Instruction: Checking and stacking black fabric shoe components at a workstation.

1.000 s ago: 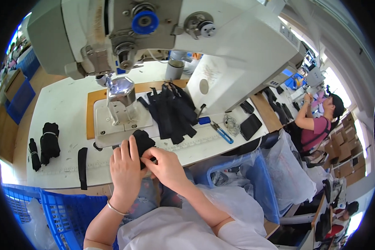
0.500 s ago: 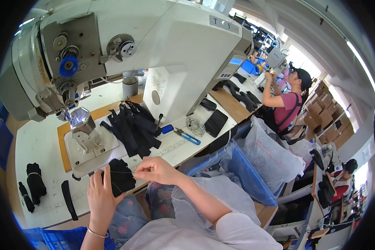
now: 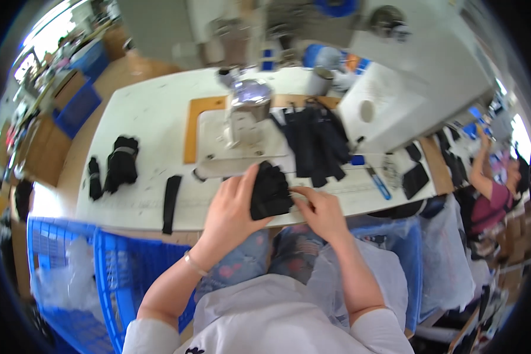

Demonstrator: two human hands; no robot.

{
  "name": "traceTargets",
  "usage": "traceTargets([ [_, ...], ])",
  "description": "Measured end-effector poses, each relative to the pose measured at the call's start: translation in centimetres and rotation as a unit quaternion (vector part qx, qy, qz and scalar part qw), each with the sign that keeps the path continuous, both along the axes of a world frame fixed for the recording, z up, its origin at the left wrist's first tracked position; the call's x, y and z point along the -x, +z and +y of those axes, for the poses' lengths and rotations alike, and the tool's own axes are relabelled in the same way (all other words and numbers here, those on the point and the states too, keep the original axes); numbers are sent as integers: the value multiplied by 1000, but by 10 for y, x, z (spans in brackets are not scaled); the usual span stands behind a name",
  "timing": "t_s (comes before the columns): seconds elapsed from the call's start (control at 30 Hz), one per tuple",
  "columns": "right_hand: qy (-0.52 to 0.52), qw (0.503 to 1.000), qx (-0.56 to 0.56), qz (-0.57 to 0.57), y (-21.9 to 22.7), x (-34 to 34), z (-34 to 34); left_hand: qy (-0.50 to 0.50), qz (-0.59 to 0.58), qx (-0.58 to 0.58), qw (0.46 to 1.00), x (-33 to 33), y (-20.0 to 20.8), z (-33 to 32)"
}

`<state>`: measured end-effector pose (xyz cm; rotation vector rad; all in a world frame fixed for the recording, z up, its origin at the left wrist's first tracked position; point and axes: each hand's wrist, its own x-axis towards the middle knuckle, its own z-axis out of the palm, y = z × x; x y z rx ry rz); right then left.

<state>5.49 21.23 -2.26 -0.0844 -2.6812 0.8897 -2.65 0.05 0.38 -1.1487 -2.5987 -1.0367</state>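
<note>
The bare right hand has just come back in close. Half a second ago it was out to the side, with a thin, pale line running from the black, folded cloth bundle. Now its fingers are bent in by the bundle's right edge, with the thumb and pointing finger near each other. I cannot tell if they pinch anything — the spot is too small and blurry.

The bare left hand has not let go. Its fingers bend round the bundle's left side, the thumb is at the lower edge, and they are only as far apart as the bundle is thick.

The bundle is near the middle of the frame, held up over the front edge of the flat white surface. The thin line does not show clearly now. To me, this means both hands are still busy with this one bundle, not with the big white sewing machine.

The view has turned too, so the machine now fills the top and upper right. A messy pile of long black strips lies right of the middle. Far left sits a fat black roll with a pale band across it — no hand is near it.
</note>
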Motion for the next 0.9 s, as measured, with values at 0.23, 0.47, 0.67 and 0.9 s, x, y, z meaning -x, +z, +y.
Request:
traceTargets([
  [0.23,100,991,80,26,15,-12,24,-3,-24,32,999,3,1,-9],
  [0.47,-54,759,609,225,42,37,30,-2,81,117,990,-11,3,-5],
  [0.67,-331,911,110,220,31,-6,144,3,79,122,989,-9,5,0],
  [0.9,-286,933,-164,147,10,-48,94,51,76,146,985,-10,5,-3],
])
